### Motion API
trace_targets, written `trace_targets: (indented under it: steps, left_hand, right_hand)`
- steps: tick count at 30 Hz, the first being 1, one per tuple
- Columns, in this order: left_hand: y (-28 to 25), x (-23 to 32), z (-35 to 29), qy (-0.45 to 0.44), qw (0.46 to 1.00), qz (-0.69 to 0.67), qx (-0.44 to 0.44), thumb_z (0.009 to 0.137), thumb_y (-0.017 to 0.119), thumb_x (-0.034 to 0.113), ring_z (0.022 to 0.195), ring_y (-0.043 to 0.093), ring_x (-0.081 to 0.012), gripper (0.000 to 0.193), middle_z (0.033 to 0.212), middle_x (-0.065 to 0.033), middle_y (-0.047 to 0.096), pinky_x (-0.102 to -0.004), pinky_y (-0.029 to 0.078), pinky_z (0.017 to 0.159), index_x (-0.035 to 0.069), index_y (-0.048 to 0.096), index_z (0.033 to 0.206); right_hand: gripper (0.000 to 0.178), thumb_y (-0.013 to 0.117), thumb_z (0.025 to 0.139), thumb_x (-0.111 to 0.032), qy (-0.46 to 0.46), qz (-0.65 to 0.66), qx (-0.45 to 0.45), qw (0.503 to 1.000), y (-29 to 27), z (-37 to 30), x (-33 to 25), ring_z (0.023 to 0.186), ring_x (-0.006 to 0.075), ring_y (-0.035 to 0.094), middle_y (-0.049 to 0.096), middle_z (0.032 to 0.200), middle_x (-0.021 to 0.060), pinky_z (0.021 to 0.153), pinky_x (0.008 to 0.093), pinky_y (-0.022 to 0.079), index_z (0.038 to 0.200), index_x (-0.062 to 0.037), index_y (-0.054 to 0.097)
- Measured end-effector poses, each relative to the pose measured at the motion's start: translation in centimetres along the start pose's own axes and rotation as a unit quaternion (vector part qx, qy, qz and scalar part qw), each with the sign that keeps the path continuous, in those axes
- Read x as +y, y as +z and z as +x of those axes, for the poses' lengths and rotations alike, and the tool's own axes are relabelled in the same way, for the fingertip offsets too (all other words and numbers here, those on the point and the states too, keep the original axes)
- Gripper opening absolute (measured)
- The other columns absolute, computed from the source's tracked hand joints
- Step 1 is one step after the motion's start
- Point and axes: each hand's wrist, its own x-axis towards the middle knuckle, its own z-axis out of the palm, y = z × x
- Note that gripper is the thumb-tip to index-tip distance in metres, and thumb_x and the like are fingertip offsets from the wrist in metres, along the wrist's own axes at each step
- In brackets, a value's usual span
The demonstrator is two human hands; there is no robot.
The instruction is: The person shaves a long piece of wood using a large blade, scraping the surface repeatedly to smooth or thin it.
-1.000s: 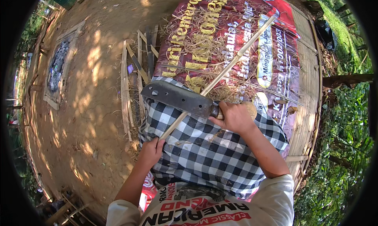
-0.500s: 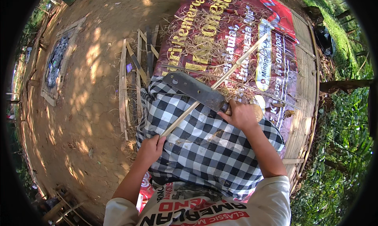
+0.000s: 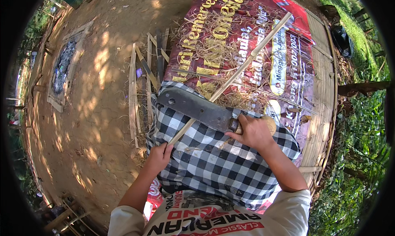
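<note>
My left hand is closed round the near end of a long, pale bamboo strip. The strip slants up and away to the right, over a red printed banner. In my right hand is the wooden handle of a broad, dark machete. Its blade points left and crosses on top of the strip, hiding a short stretch of it. Beneath both hands, a black-and-white checked cloth covers my lap.
Curly shavings litter the banner, which lies on a bamboo-slat platform. Split bamboo pieces lie to the left, beside the dirt ground. A framed ash pit is farther left; green plants grow on the right.
The machete and my right hand have come nearer my body, so the blade crosses the strip lower down. The strip's far end has swung up. My left hand keeps its hold.
</note>
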Motion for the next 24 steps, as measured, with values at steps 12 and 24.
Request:
trace_targets:
  steps: [12,24]
  left_hand:
    - [0.1,-0.6,0.3,0.0,1.0,0.012,-0.002,0.096,0.054,0.024,0.06,0.055,-0.0464,0.034,0.059,-0.0247,0.052,-0.0445,0.041,0.051,-0.003,0.054,0.077]
    - [0.0,-0.7,0.5,0.012,0.998,0.057,0.001,0.095,0.057,0.029,0.057,0.055,-0.0442,0.036,0.058,-0.0232,0.052,-0.044,0.042,0.05,-0.002,0.055,0.076]
  right_hand:
    - [0.063,0.064,0.079,-0.064,0.064,-0.012,-0.05,0.997,-1.9,-0.2,0.9,0.055,0.0317,0.064,0.063,0.06,0.0152,0.052,0.0414,0.051,0.082,-0.0012,0.057]
    - [0.059,0.074,0.072,-0.053,0.196,0.023,-0.022,0.98,-3.1,0.1,5.1,0.065,0.0379,0.066,0.065,0.068,0.0209,0.061,0.0452,0.053,0.088,0.0015,0.061]
